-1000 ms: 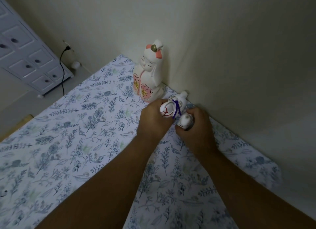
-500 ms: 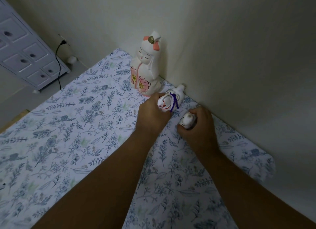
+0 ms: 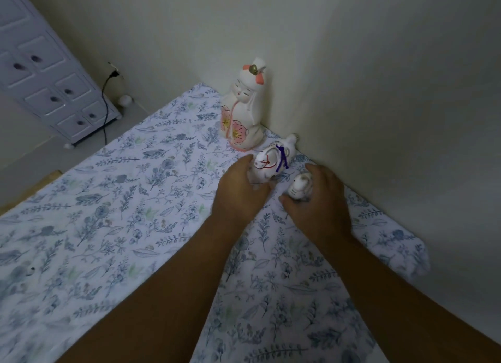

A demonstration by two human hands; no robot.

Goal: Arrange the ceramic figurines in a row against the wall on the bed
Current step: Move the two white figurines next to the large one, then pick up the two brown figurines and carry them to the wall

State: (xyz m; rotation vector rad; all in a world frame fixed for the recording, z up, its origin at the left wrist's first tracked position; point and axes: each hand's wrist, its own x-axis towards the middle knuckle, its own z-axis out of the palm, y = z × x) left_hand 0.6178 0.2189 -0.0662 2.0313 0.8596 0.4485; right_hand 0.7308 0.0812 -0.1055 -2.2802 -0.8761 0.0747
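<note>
A tall white doll figurine (image 3: 244, 110) with pink flowers stands upright on the bed against the wall (image 3: 352, 77). Right beside it a white animal figurine (image 3: 272, 160) with a purple cord and red lines sits by the wall, and my left hand (image 3: 240, 190) grips its near side. Further right, my right hand (image 3: 317, 200) wraps around a small white striped figurine (image 3: 299, 186) resting on the floral bedsheet (image 3: 135, 200). The two small figurines stand a little apart. Their bases are hidden by my fingers.
A white drawer cabinet (image 3: 43, 75) stands on the floor at the upper left, with a black cable (image 3: 105, 99) plugged into the wall beside it. The bed's far edge runs diagonally at the left. The sheet's folded corner (image 3: 401, 248) lies at the right by the wall.
My hands have drawn apart: the right hand has carried the small striped figurine to the right, away from the animal figurine, which the left hand keeps by the doll.
</note>
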